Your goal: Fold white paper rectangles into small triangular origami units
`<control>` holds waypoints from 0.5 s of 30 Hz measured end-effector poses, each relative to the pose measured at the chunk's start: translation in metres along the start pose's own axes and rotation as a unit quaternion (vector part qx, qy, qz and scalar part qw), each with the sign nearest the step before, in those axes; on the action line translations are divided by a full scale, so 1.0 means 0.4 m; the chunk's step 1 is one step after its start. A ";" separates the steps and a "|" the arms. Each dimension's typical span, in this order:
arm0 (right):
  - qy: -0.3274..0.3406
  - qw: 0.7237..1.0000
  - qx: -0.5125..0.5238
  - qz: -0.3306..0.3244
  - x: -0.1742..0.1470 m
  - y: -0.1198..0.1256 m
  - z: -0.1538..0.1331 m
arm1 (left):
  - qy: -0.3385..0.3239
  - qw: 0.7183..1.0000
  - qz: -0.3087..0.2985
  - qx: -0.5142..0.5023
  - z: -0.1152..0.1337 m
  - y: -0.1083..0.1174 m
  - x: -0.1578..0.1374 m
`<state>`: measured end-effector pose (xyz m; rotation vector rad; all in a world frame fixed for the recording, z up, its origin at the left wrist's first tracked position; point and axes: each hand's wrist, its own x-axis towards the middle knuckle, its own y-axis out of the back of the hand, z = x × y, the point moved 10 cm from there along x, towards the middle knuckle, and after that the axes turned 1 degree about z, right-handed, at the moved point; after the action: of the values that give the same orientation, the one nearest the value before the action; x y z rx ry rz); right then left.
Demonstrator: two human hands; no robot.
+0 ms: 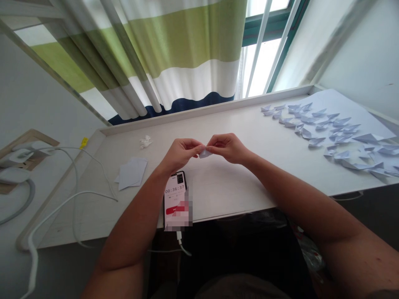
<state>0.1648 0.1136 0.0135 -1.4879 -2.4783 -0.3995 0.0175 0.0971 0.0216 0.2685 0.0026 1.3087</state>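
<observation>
Between my two hands, just above the white desk (232, 187), is a small piece of folded white paper (205, 154). My left hand (183, 153) pinches its left side between thumb and fingers. From the other side my right hand (229, 148) grips the same paper, its thumb close to the left thumb. Much of the paper is hidden behind the fingers. Beyond my right hand, many small folded paper boats (321, 126) stand in loose rows. A small stack of white paper sheets (132, 172) lies left of my left hand.
A phone (175, 199) showing a timer lies under my left forearm, with a white cable plugged in. A crumpled white tissue (145, 142) is near the back. White cords (71, 195) and chargers (23, 155) sit far left. A striped curtain (187, 45) hangs behind the desk's raised edge.
</observation>
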 end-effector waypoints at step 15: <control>0.099 0.992 -0.080 0.002 -0.013 -0.016 -0.053 | -0.058 0.996 0.058 -0.018 0.008 0.021 0.012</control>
<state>0.1626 0.0989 0.0309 -1.4339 -2.3340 -0.7237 0.0113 0.1029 0.0269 0.3173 -0.1363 1.4055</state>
